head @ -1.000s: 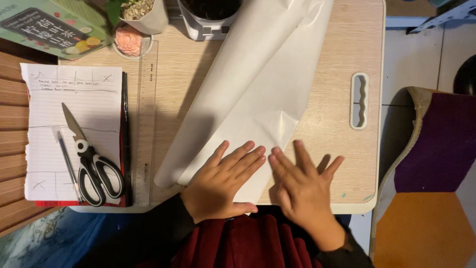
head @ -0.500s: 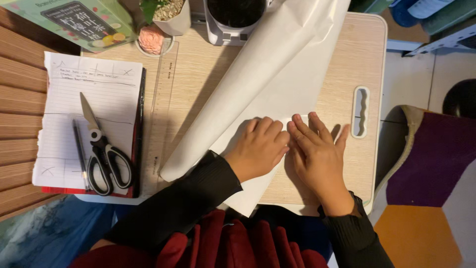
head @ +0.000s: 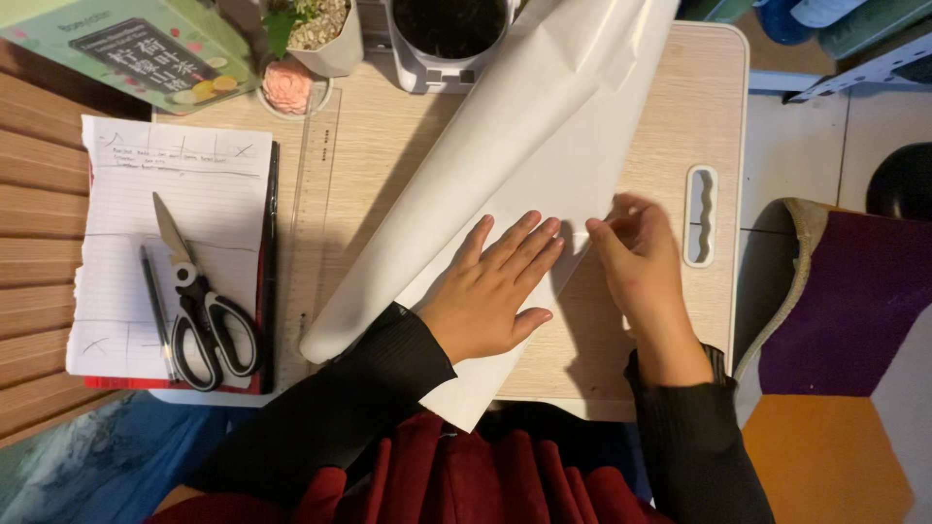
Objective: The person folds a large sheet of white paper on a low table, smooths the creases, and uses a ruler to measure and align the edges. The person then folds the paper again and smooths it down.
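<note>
Left hand [head: 495, 291] lies flat, palm down, fingers [head: 529, 238] straight and slightly spread, pointing up and to the right; thumb sticks out toward the lower right. Left forearm in a black ribbed sleeve runs in from the lower left, wrist straight. Right hand [head: 636, 257] sits just beside it, fingers curled inward at the tips in a pinch, knuckles raised. Right forearm, black sleeve too, comes up from the bottom edge, wrist bent slightly left.
</note>
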